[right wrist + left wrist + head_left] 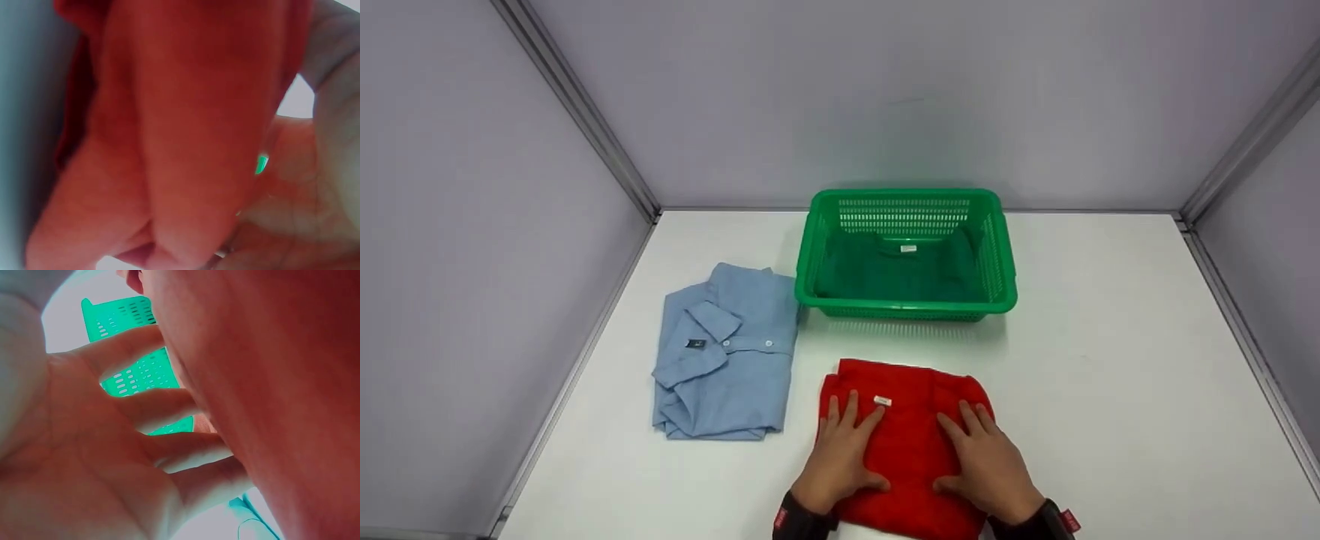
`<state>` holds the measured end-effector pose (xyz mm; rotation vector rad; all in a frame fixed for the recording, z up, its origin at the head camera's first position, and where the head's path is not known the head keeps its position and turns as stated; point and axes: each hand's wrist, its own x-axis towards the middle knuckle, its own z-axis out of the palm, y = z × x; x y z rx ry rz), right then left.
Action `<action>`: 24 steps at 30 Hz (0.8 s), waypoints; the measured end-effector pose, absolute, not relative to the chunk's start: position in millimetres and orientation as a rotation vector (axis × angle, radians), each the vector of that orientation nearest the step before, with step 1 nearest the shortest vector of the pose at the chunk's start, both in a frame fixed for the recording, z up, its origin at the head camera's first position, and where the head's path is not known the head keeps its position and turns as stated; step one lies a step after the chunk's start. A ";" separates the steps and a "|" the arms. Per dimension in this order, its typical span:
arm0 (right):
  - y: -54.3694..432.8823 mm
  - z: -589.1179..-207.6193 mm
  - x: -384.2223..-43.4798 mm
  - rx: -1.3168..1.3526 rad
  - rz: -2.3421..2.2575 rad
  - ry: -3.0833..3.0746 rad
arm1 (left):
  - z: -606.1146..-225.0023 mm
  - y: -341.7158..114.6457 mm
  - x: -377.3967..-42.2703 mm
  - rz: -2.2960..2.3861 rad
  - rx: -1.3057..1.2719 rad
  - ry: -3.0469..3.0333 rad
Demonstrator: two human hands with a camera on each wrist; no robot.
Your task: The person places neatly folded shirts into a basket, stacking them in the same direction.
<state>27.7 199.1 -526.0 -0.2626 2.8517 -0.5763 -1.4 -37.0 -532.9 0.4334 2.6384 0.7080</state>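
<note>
A folded red garment with a small white label lies flat at the front of the white table. My left hand rests on its left side, fingers spread and straight, fingertips just beside the label. On the right side of the cloth my right hand lies likewise, fingers extended toward the back. In the left wrist view the left hand's palm shows with the fingertips against the red cloth. Red fabric fills most of the right wrist view and covers the right fingertips there.
Behind the red garment stands a green plastic basket with dark green cloth and a white label inside. A folded light-blue collared shirt lies left of it, close to the basket. Grey panels wall the table at the back and sides.
</note>
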 end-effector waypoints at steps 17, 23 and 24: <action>221.1 -523.3 32.5 0.050 -0.905 2.730 | -526.0 -63.7 1.4 0.913 0.198 2.842; 243.0 -521.8 39.7 0.442 -1.138 2.529 | -523.6 -83.5 -8.1 1.008 0.084 2.844; 242.6 -523.0 39.5 0.469 -1.170 2.491 | -524.1 -85.3 -10.1 1.027 0.092 2.817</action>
